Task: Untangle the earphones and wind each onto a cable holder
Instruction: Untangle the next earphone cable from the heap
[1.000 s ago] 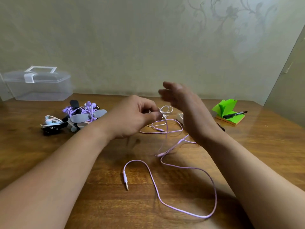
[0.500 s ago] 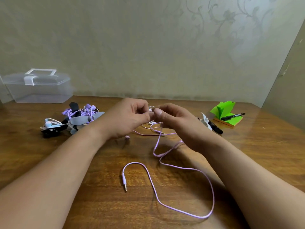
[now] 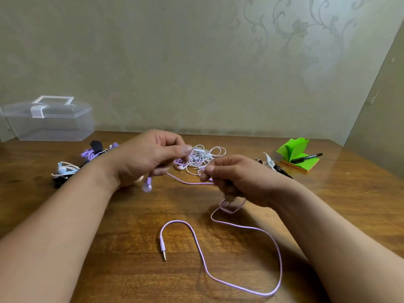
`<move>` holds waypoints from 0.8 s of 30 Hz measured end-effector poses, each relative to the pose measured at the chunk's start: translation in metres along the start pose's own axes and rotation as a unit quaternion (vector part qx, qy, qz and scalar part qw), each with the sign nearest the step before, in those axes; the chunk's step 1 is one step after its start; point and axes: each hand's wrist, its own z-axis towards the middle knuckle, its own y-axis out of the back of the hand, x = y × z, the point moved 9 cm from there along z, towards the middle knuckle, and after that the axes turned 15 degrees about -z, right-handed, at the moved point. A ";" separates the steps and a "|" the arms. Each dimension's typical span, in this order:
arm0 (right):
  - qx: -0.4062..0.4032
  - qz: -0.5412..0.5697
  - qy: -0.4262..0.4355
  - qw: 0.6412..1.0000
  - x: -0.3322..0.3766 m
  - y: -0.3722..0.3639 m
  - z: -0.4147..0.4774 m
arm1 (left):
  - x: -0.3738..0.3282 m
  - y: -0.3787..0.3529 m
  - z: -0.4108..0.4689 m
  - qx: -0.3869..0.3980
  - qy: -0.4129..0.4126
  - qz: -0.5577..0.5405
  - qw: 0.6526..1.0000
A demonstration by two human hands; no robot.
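A lilac earphone cable (image 3: 240, 226) loops over the wooden table (image 3: 109, 248), its jack plug (image 3: 162, 248) lying near the front. My left hand (image 3: 148, 158) pinches the cable's upper end, and a lilac earbud (image 3: 147, 186) dangles below it. My right hand (image 3: 236, 178) grips the same cable a short way along; the strand sags between the hands. A tangle of white earphones (image 3: 202, 157) lies just behind both hands. A white cable holder (image 3: 269, 161) lies right of my right hand, partly hidden.
Wound earphones on holders sit at the left: a lilac set (image 3: 94, 150) and a white and black set (image 3: 63, 171). A clear plastic box (image 3: 48, 120) stands at the back left. Green sticky notes (image 3: 298, 156) with a black marker (image 3: 306, 158) lie at the back right.
My hands have drawn apart, stretching a length of lilac cable between them. An earbud now hangs free under my left hand, and the white tangle shows behind.
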 end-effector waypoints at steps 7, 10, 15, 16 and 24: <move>-0.118 -0.043 0.064 0.990 0.025 -0.020 0.007 | 0.022 -0.016 0.010 0.068 0.006 0.219 0.973; -0.117 0.017 0.026 0.993 0.015 -0.027 0.008 | 0.025 -0.023 0.015 0.055 -0.017 0.249 0.967; -0.098 -0.047 0.004 0.994 0.007 -0.025 0.010 | 0.023 -0.011 0.020 -0.013 -0.053 0.246 0.968; -0.099 -0.053 0.008 0.994 0.006 -0.019 0.011 | 0.024 -0.011 0.019 -0.005 -0.044 0.225 0.973; -0.216 -0.093 0.046 0.971 0.005 0.043 0.002 | 0.036 -0.014 0.010 0.057 0.070 0.026 0.996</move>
